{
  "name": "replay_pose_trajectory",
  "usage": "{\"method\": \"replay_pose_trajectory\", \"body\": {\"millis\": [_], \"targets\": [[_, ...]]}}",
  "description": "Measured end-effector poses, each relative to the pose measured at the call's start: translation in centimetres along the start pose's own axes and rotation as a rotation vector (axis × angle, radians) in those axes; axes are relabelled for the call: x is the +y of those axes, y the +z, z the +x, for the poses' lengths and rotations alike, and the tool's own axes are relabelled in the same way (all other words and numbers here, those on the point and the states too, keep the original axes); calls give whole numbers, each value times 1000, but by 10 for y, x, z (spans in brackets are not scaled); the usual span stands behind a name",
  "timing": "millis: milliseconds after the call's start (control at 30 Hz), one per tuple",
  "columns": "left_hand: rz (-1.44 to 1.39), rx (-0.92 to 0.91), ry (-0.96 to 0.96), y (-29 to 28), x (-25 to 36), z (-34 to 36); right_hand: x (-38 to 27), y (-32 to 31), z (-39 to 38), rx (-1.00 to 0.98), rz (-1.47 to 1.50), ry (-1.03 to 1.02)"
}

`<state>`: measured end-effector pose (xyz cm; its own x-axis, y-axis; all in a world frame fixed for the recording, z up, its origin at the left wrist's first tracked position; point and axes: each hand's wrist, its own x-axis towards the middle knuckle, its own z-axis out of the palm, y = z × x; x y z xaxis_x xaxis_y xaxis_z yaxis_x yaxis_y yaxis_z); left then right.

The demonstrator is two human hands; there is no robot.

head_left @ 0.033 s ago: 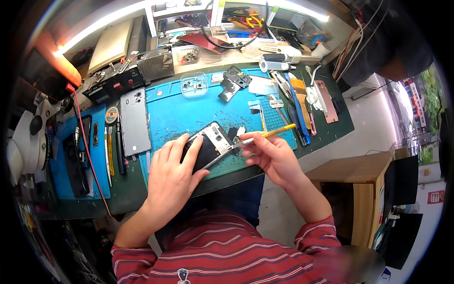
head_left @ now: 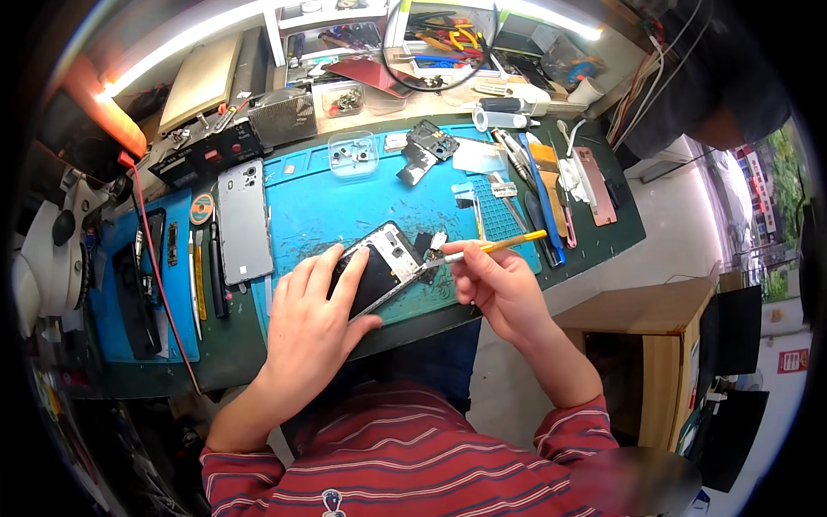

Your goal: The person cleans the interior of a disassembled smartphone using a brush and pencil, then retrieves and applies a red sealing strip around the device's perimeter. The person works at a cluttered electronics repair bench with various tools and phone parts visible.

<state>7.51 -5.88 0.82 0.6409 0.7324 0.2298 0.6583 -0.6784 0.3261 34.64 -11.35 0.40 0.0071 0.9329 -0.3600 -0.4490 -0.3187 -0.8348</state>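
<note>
An opened phone (head_left: pixel 376 280), with a black panel and a silver section at one end, lies angled on the blue mat (head_left: pixel 319 207). My left hand (head_left: pixel 312 302) covers its left end, fingers across the panel and thumb along the near edge, holding it there. Pinched in my right hand (head_left: pixel 495 289) is a slim knife-like tool (head_left: pixel 514 240) with a yellow-gold handle and a silver front part. Its thin tip meets the phone's right corner. Small dark and silver parts (head_left: pixel 428 241) sit just beyond that corner. My left hand hides the phone's other end.
A grey phone back (head_left: pixel 245 220) stands left of the work. Behind are a clear box (head_left: pixel 353 155) of small parts and a black phone part (head_left: pixel 431 142). Tweezers and a blue tool (head_left: pixel 544 202) lie to the right. A red cable (head_left: pixel 164 284) crosses the left side.
The tool's handle has shifted slightly to the right, its tip still at the phone's corner. My left hand and the phone stay almost where they were.
</note>
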Motion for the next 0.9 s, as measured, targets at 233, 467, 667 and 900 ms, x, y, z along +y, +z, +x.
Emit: {"method": "replay_pose_trajectory", "body": {"millis": [233, 467, 667, 900], "targets": [[32, -51, -57, -3, 13, 1, 15, -5, -3, 90, -126, -235], [-407, 125, 32, -4, 6, 22, 11, 0, -13, -103, -94, -120], [-747, -20, 139, -1, 1, 22, 10, 10, -28, -373, -201, -142], [-594, 200, 125, -9, -11, 13, 11, 4, -34, -199, -66, -560]]}}
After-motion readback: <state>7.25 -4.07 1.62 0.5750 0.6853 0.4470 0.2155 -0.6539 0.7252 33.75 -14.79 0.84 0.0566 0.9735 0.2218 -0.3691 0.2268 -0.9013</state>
